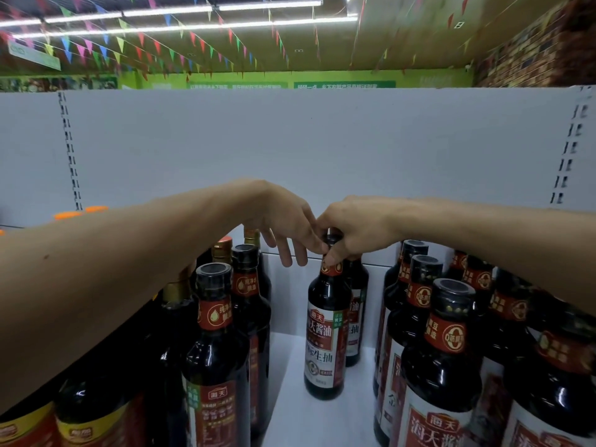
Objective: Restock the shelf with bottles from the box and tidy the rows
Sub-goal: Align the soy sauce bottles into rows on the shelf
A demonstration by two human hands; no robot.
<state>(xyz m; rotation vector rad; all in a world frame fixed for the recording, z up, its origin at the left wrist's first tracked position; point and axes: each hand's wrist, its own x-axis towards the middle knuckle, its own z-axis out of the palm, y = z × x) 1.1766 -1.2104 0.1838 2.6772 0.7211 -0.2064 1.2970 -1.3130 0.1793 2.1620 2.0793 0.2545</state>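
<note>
A dark soy sauce bottle (pixel 325 333) with a red and white label stands upright on the white shelf (pixel 309 417), in the gap between two rows. My right hand (pixel 354 227) grips its black cap from above. My left hand (pixel 283 227) hovers just left of that cap, fingers spread and pointing down, its fingertips touching my right hand. A second bottle (pixel 356 304) stands right behind the held one, partly hidden by it.
Rows of the same dark bottles fill the shelf on the left (pixel 219 350) and on the right (pixel 442 359). Yellow-labelled bottles (pixel 90 424) stand at the lower left under my forearm. The shelf's grey back panel (pixel 306 140) rises behind.
</note>
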